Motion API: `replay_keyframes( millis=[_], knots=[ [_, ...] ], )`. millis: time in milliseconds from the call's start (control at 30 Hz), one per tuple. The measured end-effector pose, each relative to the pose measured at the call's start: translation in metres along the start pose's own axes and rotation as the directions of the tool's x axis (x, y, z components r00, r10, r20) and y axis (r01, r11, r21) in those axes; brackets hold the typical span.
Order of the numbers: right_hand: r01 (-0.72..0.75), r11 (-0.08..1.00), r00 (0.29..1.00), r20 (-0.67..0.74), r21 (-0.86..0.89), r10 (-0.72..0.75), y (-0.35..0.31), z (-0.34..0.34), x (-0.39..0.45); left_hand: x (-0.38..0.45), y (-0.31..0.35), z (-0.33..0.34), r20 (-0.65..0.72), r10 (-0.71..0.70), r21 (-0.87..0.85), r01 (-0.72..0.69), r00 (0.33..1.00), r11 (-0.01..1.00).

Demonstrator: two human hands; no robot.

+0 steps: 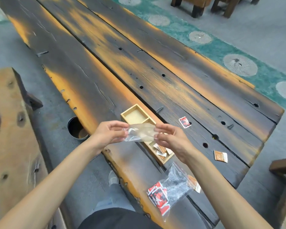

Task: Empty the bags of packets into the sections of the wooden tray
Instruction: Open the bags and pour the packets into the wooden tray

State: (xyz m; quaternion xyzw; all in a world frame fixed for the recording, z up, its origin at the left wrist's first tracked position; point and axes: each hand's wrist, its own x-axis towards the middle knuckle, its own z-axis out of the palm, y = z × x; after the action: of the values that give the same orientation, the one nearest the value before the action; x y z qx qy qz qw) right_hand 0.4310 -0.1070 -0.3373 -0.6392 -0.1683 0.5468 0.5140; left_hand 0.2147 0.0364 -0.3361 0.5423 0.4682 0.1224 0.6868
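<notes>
A long wooden tray [126,112] with sections lies on the dark plank table. Its far section is bare; its near section holds several brown packets [162,150]. Both hands hold a clear plastic bag [141,132] stretched flat above the tray's middle, which it hides. My left hand [108,133] pinches the bag's left edge and my right hand [169,138] pinches its right edge. The bag looks empty. Nearer me lies a second clear bag [175,184] with red packets [159,198] at its left end and a brown packet [194,182] at its right.
A loose red packet [185,122] and a loose brown packet [220,156] lie on the table right of the tray. A metal cup [76,128] stands on the floor by the table's left edge. Wooden benches sit to the left [12,129] and right [282,166].
</notes>
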Motion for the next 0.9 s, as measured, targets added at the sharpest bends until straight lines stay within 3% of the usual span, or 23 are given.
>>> replay_keyframes(
  millis=[267,700,767,900],
  knots=[
    [0.103,0.947,0.993,0.092,-0.303,-0.078,-0.026,0.067,0.062,0.039,0.018,-0.079,-0.042,0.041,0.006,-0.041,0.998,0.999],
    [0.131,0.838,0.991,0.059,-0.530,-0.118,-0.032,0.164,0.208,0.142,0.010,-0.184,-0.100,0.097,0.199,-0.076,0.990,0.977],
    [0.123,0.730,0.992,0.072,-0.672,-0.100,-0.020,0.173,0.226,0.159,-0.012,-0.193,-0.116,0.102,0.347,-0.056,0.988,0.936],
    [0.162,0.242,0.987,0.153,-0.957,-0.055,0.019,0.180,0.253,0.177,-0.064,-0.200,0.005,0.047,0.723,-0.036,0.999,0.690]
  ],
)
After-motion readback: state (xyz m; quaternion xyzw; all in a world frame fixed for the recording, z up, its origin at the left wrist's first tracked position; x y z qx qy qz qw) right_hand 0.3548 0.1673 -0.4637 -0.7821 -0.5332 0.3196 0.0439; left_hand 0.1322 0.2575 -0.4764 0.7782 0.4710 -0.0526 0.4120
